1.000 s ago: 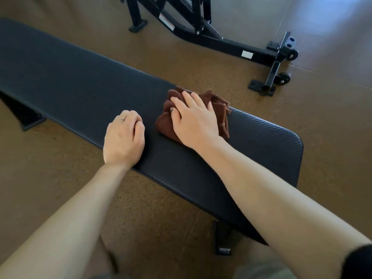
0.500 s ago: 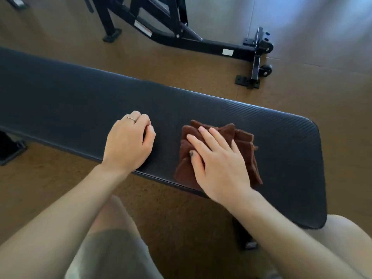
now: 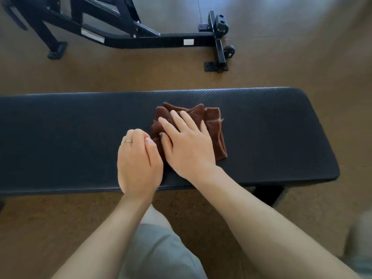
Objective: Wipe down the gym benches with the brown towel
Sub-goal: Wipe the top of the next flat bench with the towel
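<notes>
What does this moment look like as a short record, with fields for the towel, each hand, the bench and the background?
towel: brown towel, bunched, lying on the bench pad
right hand: right hand flat on the towel, fingers straight
left hand: left hand resting on the pad beside the towel, fingers curled, ring on one finger
bench: black bench, flat
background: black equipment frame on the floor beyond the bench

A black machine frame (image 3: 141,38) stands on the brown floor (image 3: 302,63), with 1 small wheel (image 3: 230,50) at its right end.
</notes>
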Demonstrator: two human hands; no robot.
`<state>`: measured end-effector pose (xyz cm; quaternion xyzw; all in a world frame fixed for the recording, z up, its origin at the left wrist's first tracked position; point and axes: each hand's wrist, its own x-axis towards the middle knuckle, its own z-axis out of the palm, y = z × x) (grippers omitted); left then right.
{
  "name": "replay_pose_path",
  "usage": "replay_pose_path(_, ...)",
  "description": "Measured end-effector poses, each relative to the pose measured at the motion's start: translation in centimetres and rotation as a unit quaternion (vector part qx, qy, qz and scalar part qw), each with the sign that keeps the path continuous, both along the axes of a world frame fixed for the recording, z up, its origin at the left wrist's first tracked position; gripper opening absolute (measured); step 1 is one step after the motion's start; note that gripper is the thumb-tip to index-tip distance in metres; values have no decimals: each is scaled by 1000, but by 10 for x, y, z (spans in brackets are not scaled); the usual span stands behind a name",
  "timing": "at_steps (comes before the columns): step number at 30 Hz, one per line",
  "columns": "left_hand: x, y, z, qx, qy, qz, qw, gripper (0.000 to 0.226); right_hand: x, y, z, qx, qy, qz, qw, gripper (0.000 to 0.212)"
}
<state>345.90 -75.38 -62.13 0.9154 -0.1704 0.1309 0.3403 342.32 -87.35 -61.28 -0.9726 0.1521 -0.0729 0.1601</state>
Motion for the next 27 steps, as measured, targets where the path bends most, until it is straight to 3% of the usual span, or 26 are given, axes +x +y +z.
replay_pose_path(3,1,1,2,14,-3,-22,1000,22,-12,-33,-3,1,-17,-23,1000,46)
replay_pose_path(8,1,2,5,17,5,-37,999,23,-75,-145,3,20,-7,-268,963,52)
replay_pose_path(11,0,1,3,22,4,-39,999,23,-79,-125,9,28,-1,-362,932,51)
replay_pose_path(16,2,2,3,18,22,-41,999,25,-67,42,6,-5,2,-191,982,49)
replay_pose_path(20,4,6,3,15,30,-46,998,25,-74,17,1,-1,2,-116,993,50)
replay_pose_path(24,7,8,3,29,30,-56,998,26,-95,-80,4,23,-7,-275,961,49)
replay_pose_path(27,5,7,5,48,20,-58,997,27,-93,-91,10,36,14,-377,925,53)
